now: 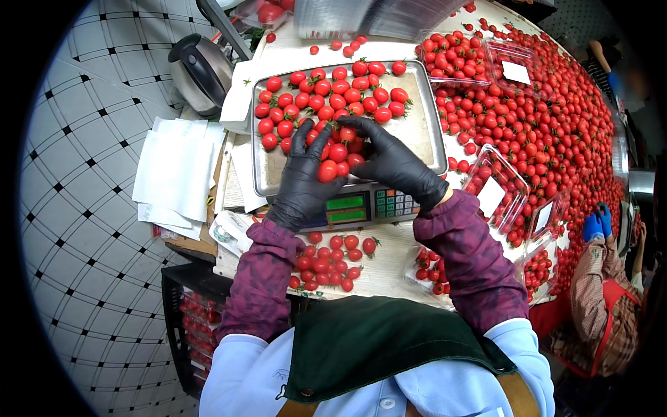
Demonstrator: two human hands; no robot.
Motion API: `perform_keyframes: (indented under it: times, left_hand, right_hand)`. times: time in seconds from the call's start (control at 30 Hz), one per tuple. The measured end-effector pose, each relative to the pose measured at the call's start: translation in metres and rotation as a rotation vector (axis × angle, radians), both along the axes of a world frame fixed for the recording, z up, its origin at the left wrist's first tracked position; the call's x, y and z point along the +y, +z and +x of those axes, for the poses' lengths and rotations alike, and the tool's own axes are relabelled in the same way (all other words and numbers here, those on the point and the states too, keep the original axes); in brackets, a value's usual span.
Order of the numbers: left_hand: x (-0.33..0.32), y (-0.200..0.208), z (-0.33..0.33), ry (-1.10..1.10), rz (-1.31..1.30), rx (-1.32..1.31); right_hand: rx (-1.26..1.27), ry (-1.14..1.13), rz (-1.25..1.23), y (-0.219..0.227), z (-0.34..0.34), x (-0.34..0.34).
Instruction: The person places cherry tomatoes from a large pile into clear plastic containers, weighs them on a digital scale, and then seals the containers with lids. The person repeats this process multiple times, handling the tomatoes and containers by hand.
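Note:
Both my hands wear black gloves and are cupped around a cluster of cherry tomatoes (338, 152) on the steel tray (422, 111) of a weighing scale. On the left side of the cluster, my left hand (306, 177) curls its fingers against the tomatoes. My right hand (397, 163) closes in from the other side, its fingers bent over them. More red tomatoes (323, 87), many with green stems, spread over the far part of the tray. Below its near edge, the scale's green-lit display (345, 208) and keypad (394, 203) show between my wrists.
A large heap of cherry tomatoes (556, 139) covers the table's right side, with filled clear punnets (455, 59) among them. Stacked clear punnets (347, 17) stand at the back. A kettle (201, 73) and white papers (174, 170) lie left. Someone in blue gloves (597, 224) works at far right.

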State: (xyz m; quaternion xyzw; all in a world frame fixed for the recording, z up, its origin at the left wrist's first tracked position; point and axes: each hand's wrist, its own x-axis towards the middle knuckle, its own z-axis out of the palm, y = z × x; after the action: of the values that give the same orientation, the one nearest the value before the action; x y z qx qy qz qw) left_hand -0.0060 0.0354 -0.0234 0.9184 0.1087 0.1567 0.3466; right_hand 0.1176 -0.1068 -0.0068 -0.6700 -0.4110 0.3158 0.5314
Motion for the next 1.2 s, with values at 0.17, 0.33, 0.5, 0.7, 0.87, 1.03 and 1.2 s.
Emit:
perform_keyframes:
  times: [0.17,0.33,0.5,0.7,0.87,1.03,1.2]
  left_hand:
    - [-0.006,0.005,-0.001,-0.029,-0.158,-0.068]
    - [-0.015,0.008,0.003,-0.08,-0.291,-0.155]
    - [-0.061,0.036,-0.003,-0.167,-0.278,-0.145]
    - [-0.162,0.011,-0.009,-0.409,-0.445,-0.065]
    - [-0.202,-0.032,-0.014,-0.501,-0.582,0.188]
    - [-0.199,-0.028,-0.012,-0.597,-0.28,0.218]
    - [-0.2,-0.028,-0.003,-0.656,-0.15,0.054]
  right_hand:
    - [0.646,0.025,-0.082,0.026,0.013,-0.004]
    - [0.554,-0.006,-0.005,0.019,0.016,-0.007]
    - [0.557,-0.143,0.107,0.052,-0.014,-0.067]
    - [0.594,-0.482,-0.057,0.057,-0.07,-0.185]
    - [0.543,-0.703,-0.092,-0.001,-0.1,-0.252]
    - [0.239,-0.908,-0.297,-0.029,-0.121,-0.274]
    - [0.049,-1.097,-0.26,-0.04,-0.128,-0.297]
